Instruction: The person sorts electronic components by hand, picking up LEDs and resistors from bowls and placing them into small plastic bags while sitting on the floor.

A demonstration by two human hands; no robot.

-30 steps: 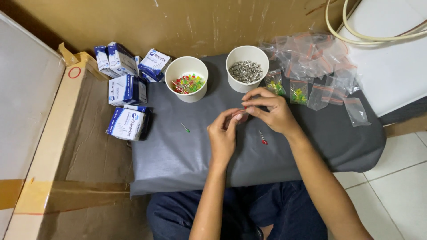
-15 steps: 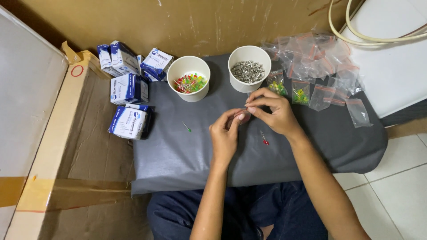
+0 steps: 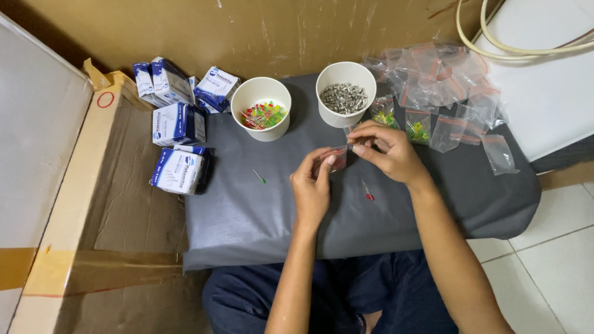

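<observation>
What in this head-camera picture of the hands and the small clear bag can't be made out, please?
- Small clear bag: its contents, too small and covered by the left hand and right hand.
- Metal parts in the right paper cup: too small to tell their kind.
- Cream cable: cut off by the top edge.
- Heap of empty bags: overlapping, uncountable.

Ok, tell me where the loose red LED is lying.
The red LED lies on the grey pad, just below the right hand and right of the left hand.
</observation>
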